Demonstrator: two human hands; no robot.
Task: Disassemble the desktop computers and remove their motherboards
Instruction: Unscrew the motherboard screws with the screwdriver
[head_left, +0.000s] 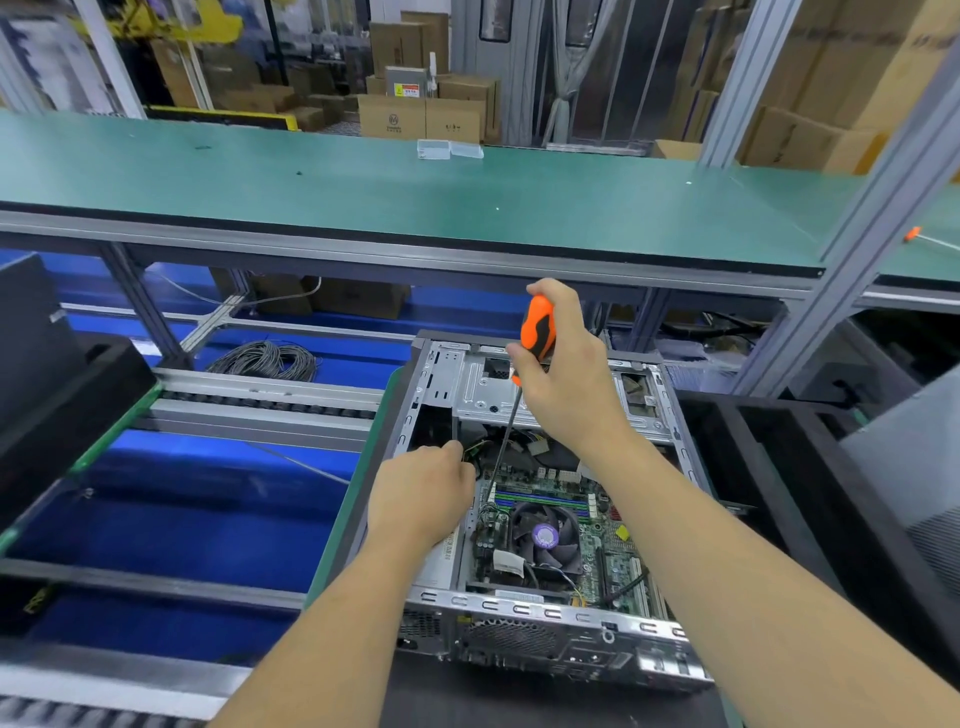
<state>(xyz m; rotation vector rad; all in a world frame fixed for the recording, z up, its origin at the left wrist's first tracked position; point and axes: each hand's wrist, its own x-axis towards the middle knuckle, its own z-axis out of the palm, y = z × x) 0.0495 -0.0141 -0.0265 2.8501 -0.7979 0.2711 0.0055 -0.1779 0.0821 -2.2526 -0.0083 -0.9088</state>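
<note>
Head view, open desktop computer case (545, 613) lying on the dark bench, motherboard (587, 540) still inside with its fan (545, 538), right hand (566, 374) gripping an orange screwdriver (537, 327), tip down at the board's far edge, left hand (421, 493) curled at the case's left wall, its hold unclear.

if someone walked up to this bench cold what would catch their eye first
Probably the bright orange-and-black screwdriver, gripped upright in the right hand at centre frame, its shaft angled down into the open computer case. Next comes the exposed green motherboard inside, with its dark cooling fan and purple hub sticker, while the left hand rests at the case's left edge. Behind all this runs a long green shelf.
</note>
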